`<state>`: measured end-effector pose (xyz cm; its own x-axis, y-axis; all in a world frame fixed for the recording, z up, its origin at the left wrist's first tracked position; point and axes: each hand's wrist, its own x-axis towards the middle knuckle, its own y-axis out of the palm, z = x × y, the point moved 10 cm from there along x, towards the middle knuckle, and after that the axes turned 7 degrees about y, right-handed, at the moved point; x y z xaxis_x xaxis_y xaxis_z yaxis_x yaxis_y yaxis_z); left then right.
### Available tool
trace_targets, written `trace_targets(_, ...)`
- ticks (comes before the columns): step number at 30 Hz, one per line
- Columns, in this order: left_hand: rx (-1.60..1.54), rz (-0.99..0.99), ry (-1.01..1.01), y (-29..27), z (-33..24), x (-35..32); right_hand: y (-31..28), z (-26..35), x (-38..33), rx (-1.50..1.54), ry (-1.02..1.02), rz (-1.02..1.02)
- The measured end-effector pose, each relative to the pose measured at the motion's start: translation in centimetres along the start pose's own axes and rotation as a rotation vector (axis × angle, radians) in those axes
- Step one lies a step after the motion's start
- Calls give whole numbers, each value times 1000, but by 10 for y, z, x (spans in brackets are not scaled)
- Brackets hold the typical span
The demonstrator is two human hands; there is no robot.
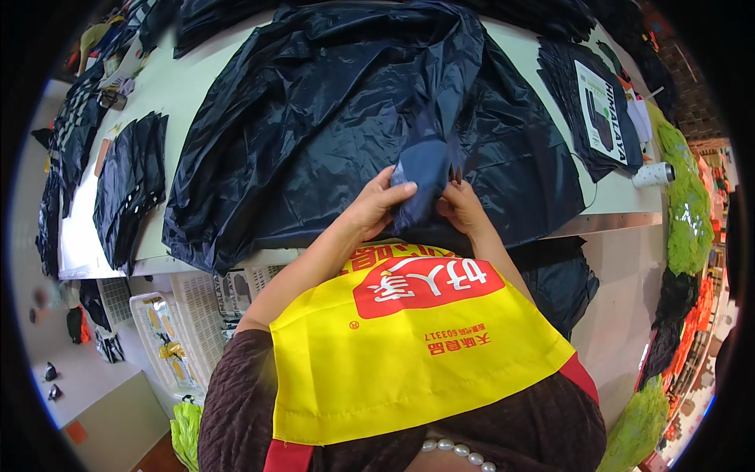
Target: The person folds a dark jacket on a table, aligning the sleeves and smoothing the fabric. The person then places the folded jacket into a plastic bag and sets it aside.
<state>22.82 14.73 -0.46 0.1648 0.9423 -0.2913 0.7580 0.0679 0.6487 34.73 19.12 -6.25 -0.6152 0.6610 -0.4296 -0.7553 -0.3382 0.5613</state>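
Observation:
A large dark navy shiny garment (338, 118) lies spread over the pale worktable (181, 86). At its near edge a bunched, lighter blue fold of the fabric (425, 177) stands up between my hands. My left hand (376, 206) grips that fold from the left with fingers curled over it. Just to the right, my right hand (462, 206) pinches the same fold, its fingertips at a small dark item I cannot make out. A yellow apron with a red patch (409, 338) covers my front.
A stack of dark fabric pieces (130, 185) lies at the table's left. Folded dark packets with a white label (602, 106) and a white thread spool (654, 175) sit at the right. White plastic baskets (185, 330) stand below the table. Green and orange cloth piles (686, 212) line the right side.

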Motion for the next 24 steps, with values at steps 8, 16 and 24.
trace_targets(8, 1087, -1, 288, 28, -65, 1, 9, 101, -45, -148, -399, -181)
trace_targets(16, 1097, 47, 363, 23, -76, 0, 73, 128, -27, -773, -295, -82)
trace_targets(24, 983, 184, 401, 28, -93, 10, 68, 113, -23, -551, -87, -14)
